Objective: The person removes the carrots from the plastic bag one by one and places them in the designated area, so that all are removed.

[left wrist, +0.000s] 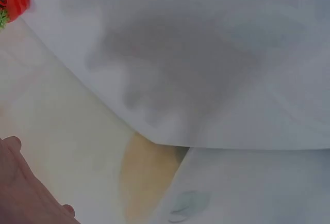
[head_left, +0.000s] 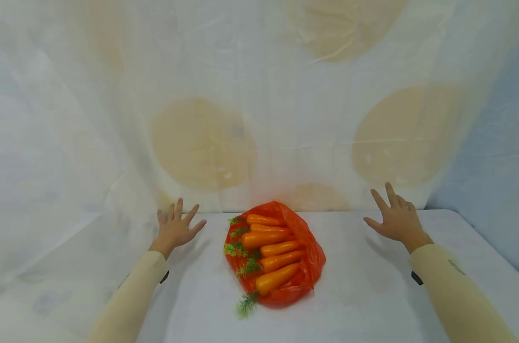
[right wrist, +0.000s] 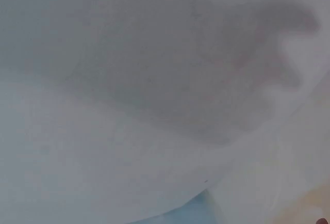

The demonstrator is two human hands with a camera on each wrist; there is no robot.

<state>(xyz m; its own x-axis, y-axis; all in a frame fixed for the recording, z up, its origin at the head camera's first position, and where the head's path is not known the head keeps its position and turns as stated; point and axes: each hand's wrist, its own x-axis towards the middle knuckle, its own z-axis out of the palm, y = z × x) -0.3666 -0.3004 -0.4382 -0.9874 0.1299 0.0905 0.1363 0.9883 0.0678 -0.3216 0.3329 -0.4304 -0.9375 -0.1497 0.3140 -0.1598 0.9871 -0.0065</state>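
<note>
Left hand (head_left: 176,232) and right hand (head_left: 397,220) apart, fingers spread, empty.
6 glossy orange green-topped carrots (head_left: 281,248) lie on crumpled red plastic bag (head_left: 313,255); best steady its edge, grip thick bodies.

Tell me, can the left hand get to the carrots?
Probably yes: the left hand is empty, the carrots lie with their leafy tops towards it, and nothing seems to block the way across the white table.

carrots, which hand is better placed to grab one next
Probably the left hand: it is nearer the red bag than the right hand, and the leafy tops of the carrots face its side. The left wrist view catches the bag's edge; the right wrist view shows none of it.
</note>
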